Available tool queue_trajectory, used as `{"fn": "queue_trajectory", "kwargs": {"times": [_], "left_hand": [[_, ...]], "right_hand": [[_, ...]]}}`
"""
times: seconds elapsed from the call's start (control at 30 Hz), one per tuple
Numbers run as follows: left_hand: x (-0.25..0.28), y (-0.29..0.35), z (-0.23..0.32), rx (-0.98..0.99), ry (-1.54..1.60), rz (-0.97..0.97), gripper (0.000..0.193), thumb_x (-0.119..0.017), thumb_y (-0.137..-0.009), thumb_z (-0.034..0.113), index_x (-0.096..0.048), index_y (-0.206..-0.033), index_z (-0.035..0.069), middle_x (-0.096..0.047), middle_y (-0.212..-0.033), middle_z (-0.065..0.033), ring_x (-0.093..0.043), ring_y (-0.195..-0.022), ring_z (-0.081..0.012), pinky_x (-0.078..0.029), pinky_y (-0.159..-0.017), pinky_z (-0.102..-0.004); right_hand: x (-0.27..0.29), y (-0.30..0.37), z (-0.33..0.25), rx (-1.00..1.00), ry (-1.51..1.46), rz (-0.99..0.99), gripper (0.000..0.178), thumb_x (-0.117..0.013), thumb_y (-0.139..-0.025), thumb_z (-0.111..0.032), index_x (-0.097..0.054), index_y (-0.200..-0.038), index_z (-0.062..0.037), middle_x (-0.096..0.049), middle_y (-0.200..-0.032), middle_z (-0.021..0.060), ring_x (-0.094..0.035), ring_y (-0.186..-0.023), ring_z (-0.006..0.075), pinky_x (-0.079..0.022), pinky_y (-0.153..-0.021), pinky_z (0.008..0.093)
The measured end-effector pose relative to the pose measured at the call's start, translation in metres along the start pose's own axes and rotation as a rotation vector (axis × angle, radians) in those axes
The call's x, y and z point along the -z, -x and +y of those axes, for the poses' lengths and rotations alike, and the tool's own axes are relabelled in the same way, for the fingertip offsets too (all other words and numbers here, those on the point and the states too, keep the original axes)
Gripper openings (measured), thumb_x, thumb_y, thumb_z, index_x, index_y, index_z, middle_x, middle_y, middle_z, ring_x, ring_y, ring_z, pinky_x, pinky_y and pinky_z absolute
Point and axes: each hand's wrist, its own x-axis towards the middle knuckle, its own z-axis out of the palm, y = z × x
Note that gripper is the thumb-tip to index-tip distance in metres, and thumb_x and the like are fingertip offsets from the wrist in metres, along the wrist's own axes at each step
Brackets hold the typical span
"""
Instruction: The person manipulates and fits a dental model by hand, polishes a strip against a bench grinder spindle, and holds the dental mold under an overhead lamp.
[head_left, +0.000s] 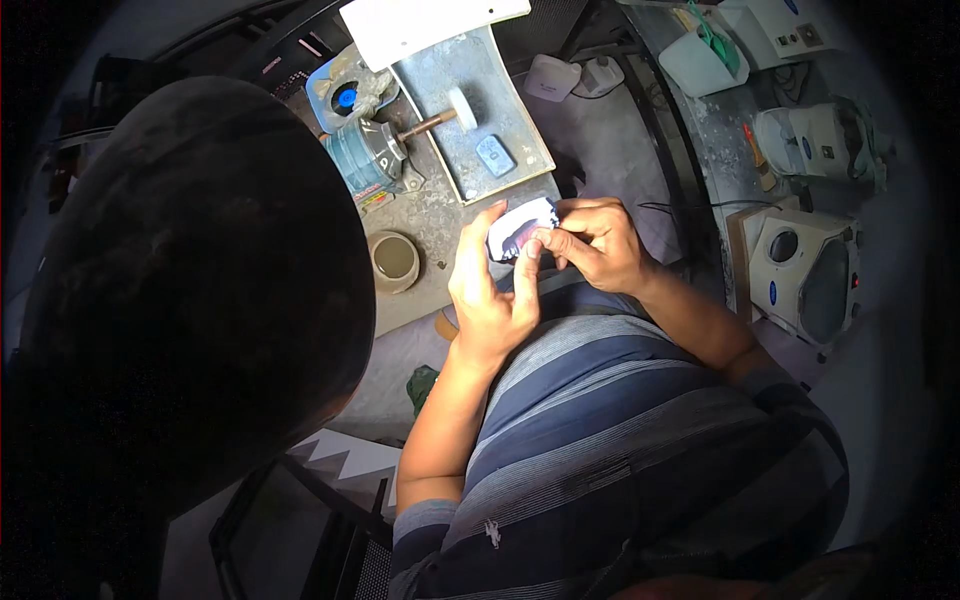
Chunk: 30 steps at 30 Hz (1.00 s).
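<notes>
Dark, rounded headgear fills my near view. Beyond it, both hands hold a white dental cast above the surface: left hand cradling, right hand pinching it. Work looks midway; polishing motor sits unused.

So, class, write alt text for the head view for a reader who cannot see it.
Two hands hold a small white dental cast over a grey workbench: the left hand steadies it, the right hand pinches its edge. A polishing motor and a small cup sit behind.
</notes>
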Motion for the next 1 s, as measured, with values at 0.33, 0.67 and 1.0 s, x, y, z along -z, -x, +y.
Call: {"fn": "queue_trajectory", "kwargs": {"times": [0.33, 0.67, 1.0], "left_hand": [[0.007, -0.003, -0.003, -0.133, -0.149, -0.015, 0.045, -0.068, -0.078, -0.007, -0.054, -0.121, -0.005, -0.063, -0.098, -0.0189, -0.065, -0.087, -0.03, -0.051, -0.076, -0.0349], [0.01, -0.002, -0.004, -0.138, -0.151, 0.019, 0.044, -0.068, -0.078, -0.006, -0.055, -0.12, -0.005, -0.063, -0.098, -0.0189, -0.065, -0.087, -0.0293, -0.051, -0.077, -0.034], [0.007, 0.006, -0.004, -0.123, -0.128, 0.025, 0.04, -0.068, -0.079, -0.006, -0.056, -0.116, -0.007, -0.065, -0.101, -0.0192, -0.067, -0.086, -0.0269, -0.052, -0.075, -0.0328]], "right_hand": [[0.005, -0.006, -0.016, 0.031, 0.092, -0.01, 0.033, -0.067, -0.082, 0.001, -0.062, -0.115, 0.0062, -0.066, -0.095, 0.0126, -0.066, -0.084, 0.0129, -0.055, -0.066, 0.0231], [0.003, -0.009, -0.019, 0.087, 0.149, -0.025, 0.032, -0.066, -0.08, 0.002, -0.064, -0.112, 0.0058, -0.066, -0.087, 0.0123, -0.065, -0.075, 0.0123, -0.054, -0.062, 0.0231], [0.007, -0.002, -0.013, 0.094, 0.187, -0.087, 0.03, -0.065, -0.081, 0.003, -0.063, -0.109, 0.0102, -0.068, -0.088, 0.0164, -0.069, -0.074, 0.0147, -0.055, -0.06, 0.023]]}}
